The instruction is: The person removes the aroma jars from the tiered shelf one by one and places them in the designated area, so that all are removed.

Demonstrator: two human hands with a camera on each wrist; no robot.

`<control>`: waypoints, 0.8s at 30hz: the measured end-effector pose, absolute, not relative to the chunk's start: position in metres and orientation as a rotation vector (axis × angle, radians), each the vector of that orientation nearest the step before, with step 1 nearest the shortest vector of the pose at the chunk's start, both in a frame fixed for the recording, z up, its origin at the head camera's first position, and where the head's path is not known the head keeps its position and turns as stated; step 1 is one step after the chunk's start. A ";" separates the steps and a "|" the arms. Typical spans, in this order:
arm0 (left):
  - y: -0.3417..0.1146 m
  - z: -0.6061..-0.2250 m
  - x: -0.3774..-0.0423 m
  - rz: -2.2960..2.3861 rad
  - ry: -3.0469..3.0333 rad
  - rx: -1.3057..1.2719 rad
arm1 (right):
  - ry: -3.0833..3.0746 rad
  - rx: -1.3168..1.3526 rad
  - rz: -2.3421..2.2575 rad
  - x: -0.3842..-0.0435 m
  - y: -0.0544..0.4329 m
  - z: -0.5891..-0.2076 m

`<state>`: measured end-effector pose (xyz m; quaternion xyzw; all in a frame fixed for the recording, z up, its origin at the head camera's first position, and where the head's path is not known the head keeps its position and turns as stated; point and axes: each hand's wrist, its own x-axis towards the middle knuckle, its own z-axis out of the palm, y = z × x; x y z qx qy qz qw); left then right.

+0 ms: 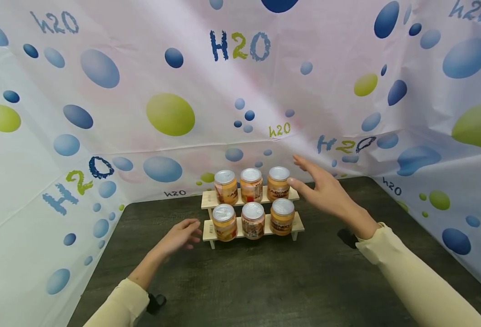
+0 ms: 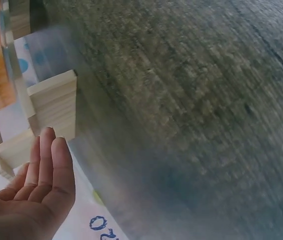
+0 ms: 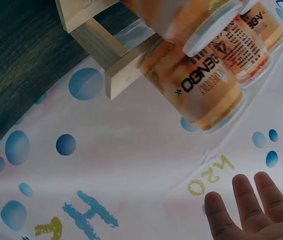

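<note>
A two-tier wooden rack (image 1: 209, 198) stands on the dark table, with three lidded jars on each tier. My left hand (image 1: 181, 235) is just left of the lower tier, fingers relaxed and holding nothing; in the left wrist view its fingertips overlap the rack's wooden end (image 2: 54, 107). My right hand (image 1: 324, 188) hovers to the right of the upper tier, fingers extended, thumb close beside the upper right jar (image 1: 278, 186). In the right wrist view that jar (image 3: 196, 87) shows its printed label, away from the spread fingers (image 3: 249, 202). Below it stands the lower right jar (image 1: 282, 220).
A white sheet (image 1: 207, 86) printed with blue and green bubbles and H2O lettering rises behind the dark table (image 1: 265, 281) and along both sides. Black straps (image 1: 156, 303) show at both wrists.
</note>
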<state>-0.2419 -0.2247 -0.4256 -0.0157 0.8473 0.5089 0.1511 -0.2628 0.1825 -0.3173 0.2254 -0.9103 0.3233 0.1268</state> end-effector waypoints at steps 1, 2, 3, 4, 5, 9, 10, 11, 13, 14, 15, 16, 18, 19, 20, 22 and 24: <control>-0.224 -0.427 -0.242 1.462 2.431 -0.056 | -2.641 0.653 0.947 -0.265 0.182 -0.319; -0.223 -0.429 -0.243 1.457 2.429 -0.065 | -2.633 0.650 0.957 -0.268 0.182 -0.320; -0.222 -0.431 -0.243 1.450 2.426 -0.073 | -2.626 0.648 0.968 -0.270 0.182 -0.322; -0.221 -0.432 -0.243 1.449 2.422 -0.088 | -2.619 0.650 0.975 -0.272 0.181 -0.323; -0.220 -0.434 -0.243 1.443 2.418 -0.097 | -2.614 0.652 0.984 -0.274 0.181 -0.325; -0.216 -0.438 -0.244 1.427 2.409 -0.127 | -2.607 0.665 1.015 -0.282 0.178 -0.329; -0.215 -0.439 -0.245 1.426 2.406 -0.135 | -2.607 0.666 1.020 -0.285 0.177 -0.330; -0.214 -0.441 -0.245 1.423 2.403 -0.136 | -2.608 0.665 1.026 -0.287 0.176 -0.331; -0.212 -0.443 -0.246 1.419 2.400 -0.141 | -2.612 0.667 1.035 -0.291 0.175 -0.333; -0.210 -0.444 -0.247 1.416 2.401 -0.143 | -2.614 0.666 1.039 -0.292 0.174 -0.334; -0.209 -0.445 -0.247 1.416 2.402 -0.146 | -2.616 0.669 1.039 -0.294 0.174 -0.335; -0.209 -0.446 -0.248 1.414 2.402 -0.149 | -2.622 0.668 1.040 -0.295 0.174 -0.336; -0.207 -0.447 -0.249 1.410 2.405 -0.154 | -2.636 0.669 1.036 -0.298 0.173 -0.339; -0.207 -0.447 -0.250 1.409 2.405 -0.156 | -2.643 0.667 1.034 -0.300 0.173 -0.341; -0.206 -0.448 -0.250 1.408 2.406 -0.158 | -2.652 0.665 1.033 -0.302 0.173 -0.342; -0.205 -0.449 -0.250 1.408 2.402 -0.161 | -2.668 0.662 1.037 -0.305 0.172 -0.346; -0.204 -0.450 -0.250 1.410 2.398 -0.159 | -2.682 0.662 1.040 -0.308 0.171 -0.349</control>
